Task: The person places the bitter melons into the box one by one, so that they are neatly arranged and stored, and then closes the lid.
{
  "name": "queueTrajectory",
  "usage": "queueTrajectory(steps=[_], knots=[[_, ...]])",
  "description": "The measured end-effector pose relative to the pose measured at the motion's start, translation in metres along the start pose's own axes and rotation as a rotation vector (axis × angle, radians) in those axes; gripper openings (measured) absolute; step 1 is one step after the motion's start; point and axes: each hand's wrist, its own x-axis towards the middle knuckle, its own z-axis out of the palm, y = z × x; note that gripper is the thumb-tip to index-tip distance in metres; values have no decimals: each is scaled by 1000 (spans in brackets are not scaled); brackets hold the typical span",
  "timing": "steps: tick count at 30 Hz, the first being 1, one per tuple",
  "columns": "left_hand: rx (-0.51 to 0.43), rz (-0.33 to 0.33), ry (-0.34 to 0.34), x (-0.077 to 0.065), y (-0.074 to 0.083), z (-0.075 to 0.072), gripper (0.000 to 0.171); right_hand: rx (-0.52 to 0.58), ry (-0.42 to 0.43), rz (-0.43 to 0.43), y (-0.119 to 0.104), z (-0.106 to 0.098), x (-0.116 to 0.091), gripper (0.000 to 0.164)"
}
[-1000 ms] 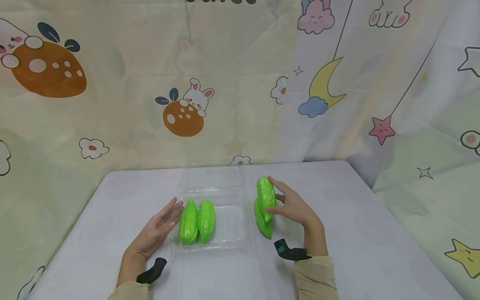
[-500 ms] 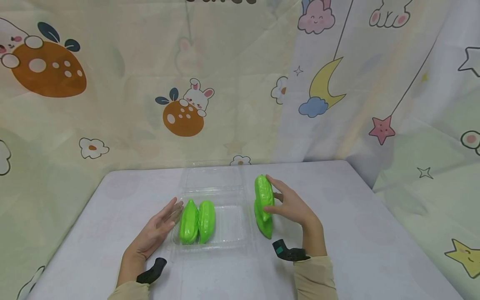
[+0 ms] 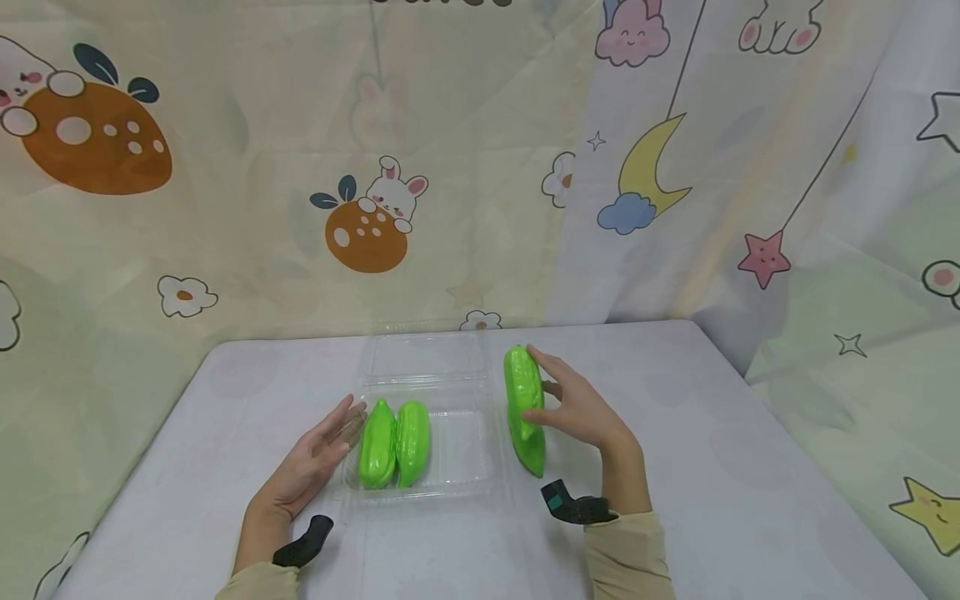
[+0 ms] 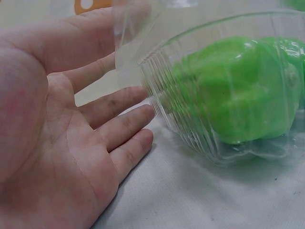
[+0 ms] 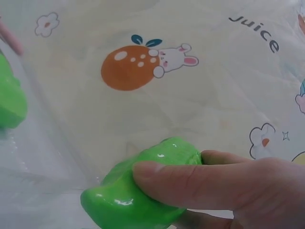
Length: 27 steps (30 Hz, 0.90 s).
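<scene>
My right hand (image 3: 581,408) holds a long, glossy green fruit-shaped piece (image 3: 522,379) between thumb and fingers, right of the clear plastic box. In the right wrist view, the thumb lies along the side of this green piece (image 5: 138,191). A second green piece (image 3: 532,457) shows partly below the held one, which covers the rest of it. Inside the box (image 3: 465,450), two like green pieces (image 3: 377,446) lie side by side at the left. My left hand (image 3: 311,462) has its fingers extended, their tips at the box's ribbed left wall (image 4: 176,105).
The box's transparent lid (image 3: 427,357) lies folded back behind it. All of this stands on a white-covered table (image 3: 720,467). A printed cloth (image 3: 480,108) hangs behind the table. Black wrist devices (image 3: 577,504) sit on both wrists.
My right hand has shifted slightly left and away from me with the held green piece, which now covers more of the one beneath. The left hand has stayed put.
</scene>
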Motion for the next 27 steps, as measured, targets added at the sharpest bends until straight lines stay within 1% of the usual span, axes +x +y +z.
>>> queueTrajectory(steps=[8,15,27], knots=[[-5,-10,20,0,0,1,71,-13,-13,-27,-7,2,0,95],[22,-20,46,0,1,2,72,-15,-33,-79,-9,4,1,95],[20,-20,33,0,1,1,71,-48,-42,-64,-17,12,4,93]])
